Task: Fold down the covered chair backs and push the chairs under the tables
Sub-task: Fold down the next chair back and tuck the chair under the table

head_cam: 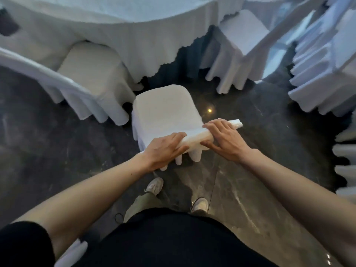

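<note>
1. Hands: left hand [163,149] and right hand [223,139] both clasp the top edge of the white fabric-covered chair back [194,136], fingers over it.
2. Its padded white seat [165,110] stands on the dark glossy stone floor [57,141], just short of the round white-clothed table [134,45].
3. Cover looks loose and slippery, frame likely light and stiff; hold the rail firmly through the cloth.

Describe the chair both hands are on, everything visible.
The chair wears a white fabric cover with a pleated skirt hanging below the back. Its seat points at the draped table, with dark floor between them, so it is not yet under. The left hand and right hand grip the back's top edge.
</note>
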